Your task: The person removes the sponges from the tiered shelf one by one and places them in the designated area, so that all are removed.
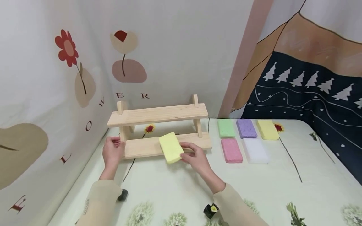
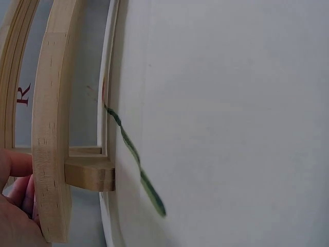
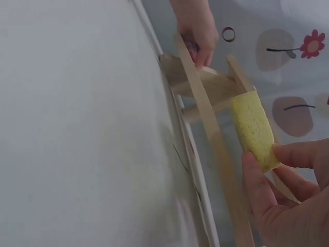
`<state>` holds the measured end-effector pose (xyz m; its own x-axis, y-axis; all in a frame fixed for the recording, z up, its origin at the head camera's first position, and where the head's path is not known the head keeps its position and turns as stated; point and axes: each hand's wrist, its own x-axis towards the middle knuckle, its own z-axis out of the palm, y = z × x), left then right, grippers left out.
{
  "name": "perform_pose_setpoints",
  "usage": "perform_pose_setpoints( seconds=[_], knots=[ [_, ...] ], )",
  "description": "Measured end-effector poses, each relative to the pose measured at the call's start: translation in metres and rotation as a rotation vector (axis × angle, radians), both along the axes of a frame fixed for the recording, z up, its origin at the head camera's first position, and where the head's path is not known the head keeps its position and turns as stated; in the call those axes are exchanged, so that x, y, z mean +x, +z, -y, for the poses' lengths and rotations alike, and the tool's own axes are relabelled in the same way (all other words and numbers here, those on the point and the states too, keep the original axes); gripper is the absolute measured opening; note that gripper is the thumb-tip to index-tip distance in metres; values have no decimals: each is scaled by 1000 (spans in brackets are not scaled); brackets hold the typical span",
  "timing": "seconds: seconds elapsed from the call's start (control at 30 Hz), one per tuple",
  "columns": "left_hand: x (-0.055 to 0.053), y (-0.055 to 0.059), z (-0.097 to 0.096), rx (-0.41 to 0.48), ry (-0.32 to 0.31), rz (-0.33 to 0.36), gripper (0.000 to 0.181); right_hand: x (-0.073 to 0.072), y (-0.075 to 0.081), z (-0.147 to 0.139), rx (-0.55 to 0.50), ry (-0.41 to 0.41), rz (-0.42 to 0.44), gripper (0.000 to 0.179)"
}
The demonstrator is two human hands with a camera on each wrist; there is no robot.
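A two-tier wooden shelf (image 1: 158, 114) stands near the corner of the backdrop. At its left end my left hand (image 1: 113, 150) holds the lower board (image 2: 51, 128), fingers curled at the board's end in the left wrist view. My right hand (image 1: 196, 157) pinches a yellow sponge (image 1: 171, 147) by its lower right corner, between thumb and fingers. The sponge is tilted and overlaps the front of the lower board in the head view. From the right wrist, the same sponge (image 3: 253, 128) shows its narrow edge, with thumb and fingers at its near end.
Right of the shelf lie a green sponge (image 1: 226, 128), a purple sponge (image 1: 246, 128), another yellow sponge (image 1: 267, 129), a pink sponge (image 1: 232, 150) and a white sponge (image 1: 255, 151). Printed cloth (image 1: 186, 56) hangs close behind the shelf and along the left.
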<state>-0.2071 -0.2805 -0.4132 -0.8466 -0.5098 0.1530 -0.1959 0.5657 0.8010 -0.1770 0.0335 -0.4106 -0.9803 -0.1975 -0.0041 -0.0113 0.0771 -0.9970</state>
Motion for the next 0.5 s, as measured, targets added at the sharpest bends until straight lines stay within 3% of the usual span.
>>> perform_pose_setpoints(
  seconds=[0.2,0.5],
  knots=[
    [6,-4,5,-6,-8,13,34,2,1,-32,-12,-23,-15,41],
    [0,-5,4,-15,-24,5,34,-1,6,-101,49,-100,37,48]
  ],
)
